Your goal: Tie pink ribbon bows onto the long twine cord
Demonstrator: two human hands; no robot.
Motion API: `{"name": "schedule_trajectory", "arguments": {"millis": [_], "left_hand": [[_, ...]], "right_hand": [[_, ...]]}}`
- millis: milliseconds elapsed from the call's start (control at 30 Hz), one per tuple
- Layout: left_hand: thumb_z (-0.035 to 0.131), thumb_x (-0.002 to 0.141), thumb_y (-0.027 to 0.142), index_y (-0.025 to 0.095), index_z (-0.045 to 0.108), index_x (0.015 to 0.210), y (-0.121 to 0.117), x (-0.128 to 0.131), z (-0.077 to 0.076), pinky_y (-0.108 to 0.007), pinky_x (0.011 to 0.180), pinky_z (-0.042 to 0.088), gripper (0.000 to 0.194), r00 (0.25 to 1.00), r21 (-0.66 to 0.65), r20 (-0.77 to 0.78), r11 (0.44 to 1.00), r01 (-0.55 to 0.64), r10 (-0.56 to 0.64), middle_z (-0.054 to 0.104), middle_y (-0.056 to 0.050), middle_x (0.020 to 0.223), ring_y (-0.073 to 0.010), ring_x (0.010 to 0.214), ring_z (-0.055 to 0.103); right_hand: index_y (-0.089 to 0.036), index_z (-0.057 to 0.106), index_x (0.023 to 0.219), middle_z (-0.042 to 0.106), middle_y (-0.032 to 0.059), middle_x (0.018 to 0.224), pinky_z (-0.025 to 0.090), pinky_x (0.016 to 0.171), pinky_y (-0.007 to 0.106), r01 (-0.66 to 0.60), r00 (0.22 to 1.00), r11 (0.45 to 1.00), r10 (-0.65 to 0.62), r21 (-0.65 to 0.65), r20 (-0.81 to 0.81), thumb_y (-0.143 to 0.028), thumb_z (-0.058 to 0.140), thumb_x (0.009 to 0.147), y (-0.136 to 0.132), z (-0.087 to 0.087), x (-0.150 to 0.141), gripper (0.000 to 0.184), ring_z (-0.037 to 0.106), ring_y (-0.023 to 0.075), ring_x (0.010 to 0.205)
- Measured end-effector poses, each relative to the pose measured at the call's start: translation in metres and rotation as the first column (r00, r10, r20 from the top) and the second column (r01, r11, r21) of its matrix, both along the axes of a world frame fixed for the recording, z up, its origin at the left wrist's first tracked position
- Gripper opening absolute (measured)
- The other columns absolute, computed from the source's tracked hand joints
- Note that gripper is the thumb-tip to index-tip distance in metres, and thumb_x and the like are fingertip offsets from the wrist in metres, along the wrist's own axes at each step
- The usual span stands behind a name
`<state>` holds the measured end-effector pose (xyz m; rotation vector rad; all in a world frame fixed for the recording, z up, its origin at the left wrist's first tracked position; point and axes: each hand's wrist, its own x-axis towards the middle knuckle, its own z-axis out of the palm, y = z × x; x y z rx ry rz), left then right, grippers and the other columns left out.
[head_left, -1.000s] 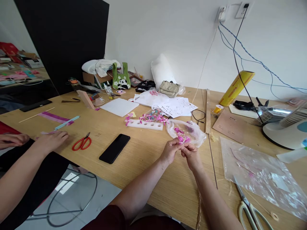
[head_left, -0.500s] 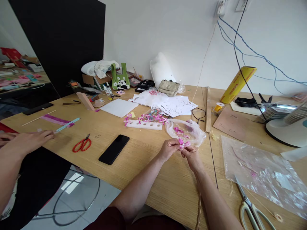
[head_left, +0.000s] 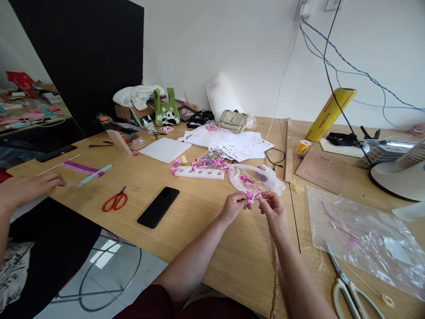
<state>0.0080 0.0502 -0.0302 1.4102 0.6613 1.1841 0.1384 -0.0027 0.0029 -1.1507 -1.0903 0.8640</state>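
Observation:
Between my two hands is a small pink-and-white artificial flower. My left hand pinches it from the left side, thumb against fingers. My right hand grips a petal at the flower's right with thumb and fingertips. Just behind my hands lies a clear plastic bag with loose pink petals in it. To its left, a white foam strip with holes stands on the table, pink flowers clustered behind and along it. The flower's underside is hidden by my fingers.
A black phone and red-handled scissors lie left of my arms. Large white-handled scissors and a flat plastic sheet lie at right. A co-worker's hand rests near a purple ribbon at far left.
My right hand has turned and lifted slightly, its fingers now at the petal's right edge. My left hand stays at the flower. The co-worker's hand has drawn back left from the light-blue stick.

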Motion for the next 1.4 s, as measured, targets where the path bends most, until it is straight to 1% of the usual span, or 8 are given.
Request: {"name": "schedule_trajectory", "arguments": {"millis": [200, 333, 433, 600, 867, 1000, 1200, 1400], "left_hand": [[0.064, 0.069, 0.035, 0.013, 0.062, 0.067, -0.0015, 0.0028, -0.0014, -0.021, 0.049, 0.041, 0.023, 1.0, -0.033, -0.009, 0.999, -0.004, 0.003, 0.054, 0.0, 0.056, -0.0084, 0.05, 0.05], [0.062, 0.072, 0.035, 0.012, 0.062, 0.068, -0.0027, 0.0032, -0.0016, -0.022, 0.05, 0.042, 0.023, 1.0, -0.025, -0.007, 0.999, 0.023, -0.023, 0.054, 0.0, 0.056, -0.009, 0.051, 0.051], [0.062, 0.072, 0.036, 0.012, 0.062, 0.068, -0.0035, 0.003, -0.0003, -0.022, 0.05, 0.042, 0.024, 0.999, -0.021, -0.02, 0.999, 0.028, -0.028, 0.054, 0.0, 0.057, -0.0089, 0.051, 0.051], [0.063, 0.07, 0.039, 0.012, 0.062, 0.068, -0.004, 0.0037, 0.0013, -0.022, 0.049, 0.042, 0.027, 0.999, -0.042, -0.038, 0.999, 0.017, -0.018, 0.055, 0.0, 0.056, -0.0091, 0.05, 0.051], [0.065, 0.068, 0.038, 0.011, 0.061, 0.069, -0.0052, 0.0065, 0.0005, -0.022, 0.049, 0.043, 0.027, 1.0, -0.066, 0.011, 0.997, 0.029, -0.028, 0.056, 0.0, 0.058, -0.0099, 0.05, 0.054], [0.064, 0.07, 0.038, 0.011, 0.061, 0.071, -0.0053, 0.0062, -0.001, -0.022, 0.05, 0.044, 0.027, 0.999, -0.046, -0.017, 0.998, 0.051, -0.052, 0.056, 0.0, 0.059, -0.0091, 0.051, 0.054], [0.063, 0.071, 0.038, 0.012, 0.062, 0.07, -0.0054, 0.0046, -0.001, -0.02, 0.049, 0.044, 0.026, 0.998, 0.006, -0.037, 0.999, 0.042, -0.042, 0.055, 0.0, 0.06, -0.0081, 0.05, 0.053], [0.062, 0.072, 0.039, 0.012, 0.061, 0.068, -0.0051, 0.0051, -0.0003, -0.02, 0.049, 0.043, 0.027, 0.998, -0.009, -0.046, 0.999, 0.03, -0.031, 0.055, 0.0, 0.058, -0.0076, 0.049, 0.052]], "right_hand": [[-0.02, 0.049, 0.071, 0.047, -0.0066, 0.053, 0.032, 0.044, 0.02, 0.01, 0.982, 1.0, -0.016, -0.029, -0.187, -0.033, 0.067, 0.069, 0.0018, -0.0027, -0.0022, 0.023, 0.04, 0.0065, 0.045], [-0.02, 0.049, 0.072, 0.051, -0.0054, 0.055, 0.031, 0.043, 0.019, -0.025, 0.949, 0.996, -0.004, -0.086, -0.315, -0.033, 0.069, 0.066, 0.0012, -0.0007, -0.0015, 0.025, 0.043, 0.0068, 0.047], [-0.02, 0.051, 0.078, 0.052, -0.005, 0.059, 0.031, 0.042, 0.019, -0.033, 0.945, 0.992, -0.009, -0.122, -0.327, -0.034, 0.071, 0.064, 0.0014, 0.0008, -0.0029, 0.028, 0.045, 0.0074, 0.049], [-0.019, 0.05, 0.071, 0.047, -0.0075, 0.049, 0.026, 0.04, 0.018, -0.06, 0.944, 0.992, 0.02, -0.113, -0.328, -0.031, 0.072, 0.064, 0.0018, -0.0009, -0.0054, 0.026, 0.037, 0.005, 0.042], [-0.018, 0.051, 0.069, 0.053, -0.0051, 0.053, 0.029, 0.038, 0.014, -0.184, 0.833, 0.961, 0.04, -0.208, -0.552, -0.028, 0.075, 0.057, 0.0022, -0.0027, -0.0016, 0.029, 0.045, 0.0047, 0.046], [-0.021, 0.054, 0.081, 0.053, -0.0065, 0.054, 0.028, 0.036, 0.014, -0.19, 0.837, 0.96, 0.049, -0.205, -0.545, -0.027, 0.074, 0.058, 0.0024, -0.0029, -0.0012, 0.031, 0.044, 0.0046, 0.043], [-0.019, 0.057, 0.075, 0.051, -0.0058, 0.052, 0.026, 0.035, 0.014, -0.201, 0.848, 0.959, 0.067, -0.201, -0.525, -0.029, 0.072, 0.061, 0.003, -0.005, -0.0015, 0.023, 0.041, 0.0039, 0.043], [-0.021, 0.057, 0.083, 0.055, -0.0049, 0.061, 0.03, 0.039, 0.017, -0.144, 0.901, 0.966, 0.039, -0.214, -0.431, -0.033, 0.071, 0.061, 0.0026, -0.0071, -0.0024, 0.029, 0.048, 0.0065, 0.048]]}}
